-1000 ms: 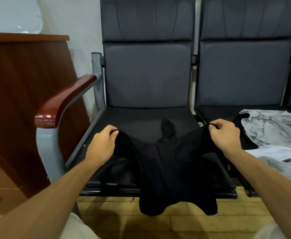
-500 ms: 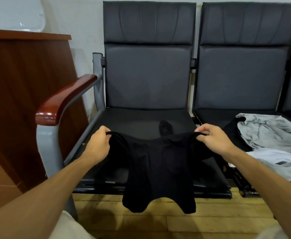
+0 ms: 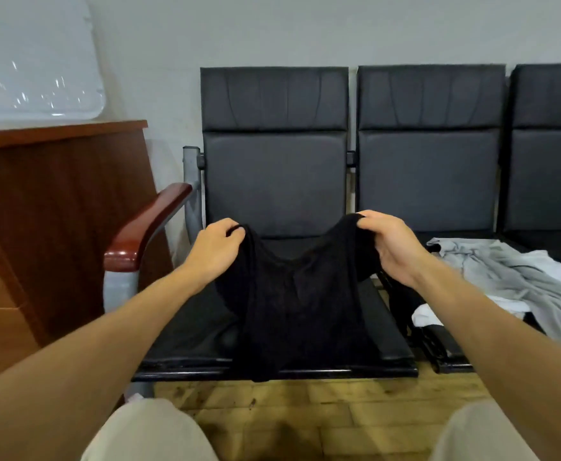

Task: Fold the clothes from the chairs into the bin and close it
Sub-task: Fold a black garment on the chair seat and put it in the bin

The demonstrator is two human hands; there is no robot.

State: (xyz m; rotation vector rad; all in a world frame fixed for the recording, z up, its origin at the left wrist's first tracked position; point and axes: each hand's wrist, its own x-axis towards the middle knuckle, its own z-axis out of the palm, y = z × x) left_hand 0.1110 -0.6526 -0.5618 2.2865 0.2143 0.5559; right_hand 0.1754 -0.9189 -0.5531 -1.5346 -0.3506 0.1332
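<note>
A black garment (image 3: 300, 301) hangs between my two hands above the seat of the left black chair (image 3: 272, 181). My left hand (image 3: 217, 249) pinches its top left corner and my right hand (image 3: 390, 247) grips its top right corner. The cloth sags in the middle and its lower edge reaches the seat's front edge. A pile of grey and white clothes (image 3: 518, 281) lies on the seat of the neighbouring chair (image 3: 428, 174) to the right. No bin is in view.
A wooden cabinet (image 3: 56, 221) stands to the left, next to the chair's red-brown armrest (image 3: 146, 227). A clear plastic lid or sheet (image 3: 33, 58) leans on the wall above it. A third chair (image 3: 551, 154) is at the far right. Wooden floor lies below.
Both hands have lifted the black garment higher and brought it up off the floor side, so it now hangs over the seat. The view has tilted upward.
</note>
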